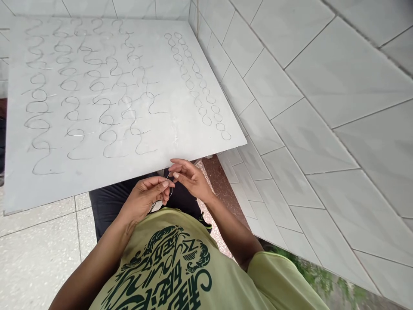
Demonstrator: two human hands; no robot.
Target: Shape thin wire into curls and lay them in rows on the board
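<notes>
A thin bent wire (171, 192) is between my hands, just below the near edge of a white board (180, 144). My left hand (150, 192) pinches it between thumb and fingertips, and its lower part curves down past the fingers. My right hand (191, 178) has thumb and fingertips around the wire's upper end. Part of a thin dark metal piece shows under my left hand; its kind I cannot make out. Columns of S-shaped wires (111, 143) lie on the board's left and middle. Two slanting rows of small figure-eight wires (195, 97) lie to the right.
White tiled walls (322, 137) rise behind and to the right of the board. A speckled tile floor (38, 245) shows at lower left. Beside my right arm runs a reddish-brown strip (222, 183). Green plants (309, 269) appear at lower right.
</notes>
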